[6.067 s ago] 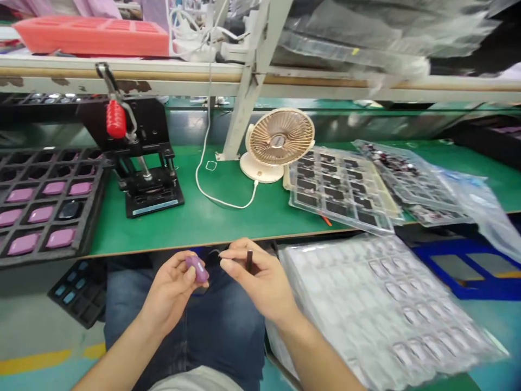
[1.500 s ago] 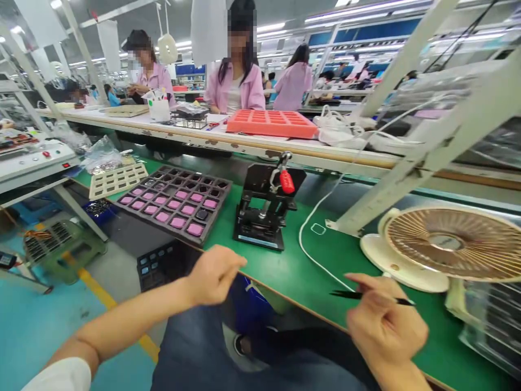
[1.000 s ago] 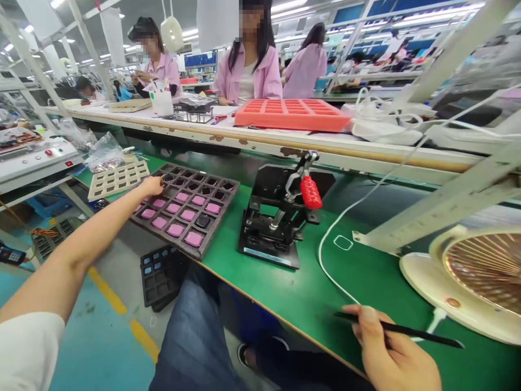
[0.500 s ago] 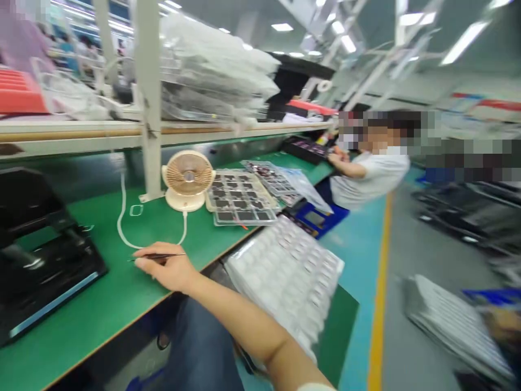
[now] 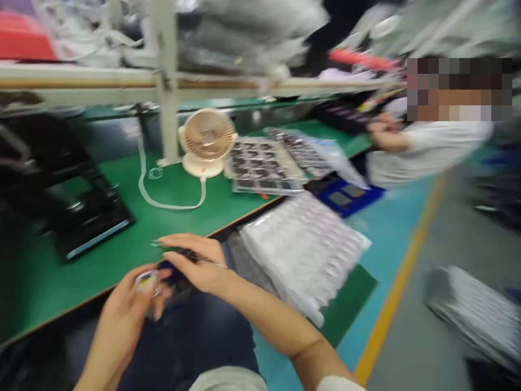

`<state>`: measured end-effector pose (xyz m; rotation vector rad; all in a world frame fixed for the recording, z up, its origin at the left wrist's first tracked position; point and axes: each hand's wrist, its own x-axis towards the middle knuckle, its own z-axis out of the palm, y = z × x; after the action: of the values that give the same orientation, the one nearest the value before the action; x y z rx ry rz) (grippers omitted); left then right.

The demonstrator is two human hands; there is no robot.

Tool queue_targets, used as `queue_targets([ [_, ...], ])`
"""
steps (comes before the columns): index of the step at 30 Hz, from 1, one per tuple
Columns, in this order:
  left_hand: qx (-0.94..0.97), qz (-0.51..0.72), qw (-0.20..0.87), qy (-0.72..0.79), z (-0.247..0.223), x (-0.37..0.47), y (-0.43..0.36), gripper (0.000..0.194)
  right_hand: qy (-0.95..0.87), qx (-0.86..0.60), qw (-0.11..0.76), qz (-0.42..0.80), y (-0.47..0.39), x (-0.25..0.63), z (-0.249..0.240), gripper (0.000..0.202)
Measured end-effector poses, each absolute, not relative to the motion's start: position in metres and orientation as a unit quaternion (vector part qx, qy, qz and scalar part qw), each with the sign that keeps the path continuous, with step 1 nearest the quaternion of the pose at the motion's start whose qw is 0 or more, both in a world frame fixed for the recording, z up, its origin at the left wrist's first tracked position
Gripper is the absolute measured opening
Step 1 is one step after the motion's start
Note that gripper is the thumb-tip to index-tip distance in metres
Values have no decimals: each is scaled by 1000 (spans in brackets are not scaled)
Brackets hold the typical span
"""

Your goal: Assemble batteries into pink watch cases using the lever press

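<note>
My left hand (image 5: pixel 132 301) is closed round a small shiny round piece (image 5: pixel 147 283) with a yellowish spot, just in front of the green table's edge. Close beside it on the right, my right hand (image 5: pixel 199 263) has its fingers closed on thin dark tweezers (image 5: pixel 191 254), whose tip side points left. Something dark blue shows between the two hands, too blurred to name. Both hands are above my lap. Beyond them on the green table (image 5: pixel 171 222) stands a cream fan (image 5: pixel 208 138) with a white cable.
A black stand (image 5: pixel 93 217) is on the left. Clear trays of dark parts (image 5: pixel 260 165) lie right of the fan. White blister trays (image 5: pixel 305 247) and a blue tray (image 5: pixel 345 195) sit at the table's right edge. A person (image 5: pixel 439 152) works farther right.
My left hand has come into view with the round piece. My right hand, still holding the tweezers, has moved off the tabletop towards my left hand. The camera view has tilted down.
</note>
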<state>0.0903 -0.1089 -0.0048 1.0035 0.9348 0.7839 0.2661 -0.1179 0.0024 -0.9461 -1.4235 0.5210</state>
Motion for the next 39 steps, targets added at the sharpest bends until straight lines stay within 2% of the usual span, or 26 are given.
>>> queue_targets([
  [9, 439, 368, 711, 409, 13, 80, -116, 46, -658, -344, 618, 260, -134, 248, -22, 35],
  [25, 458, 353, 697, 425, 3, 69, -114, 35, -706, -327, 565, 273, -128, 252, -32, 40],
  [33, 364, 350, 789, 351, -4, 74, -109, 38, -717, -330, 574, 217, -131, 258, -46, 47],
  [39, 406, 362, 750, 378, -6, 72, -111, 38, -719, -316, 572, 237, -127, 257, -40, 40],
])
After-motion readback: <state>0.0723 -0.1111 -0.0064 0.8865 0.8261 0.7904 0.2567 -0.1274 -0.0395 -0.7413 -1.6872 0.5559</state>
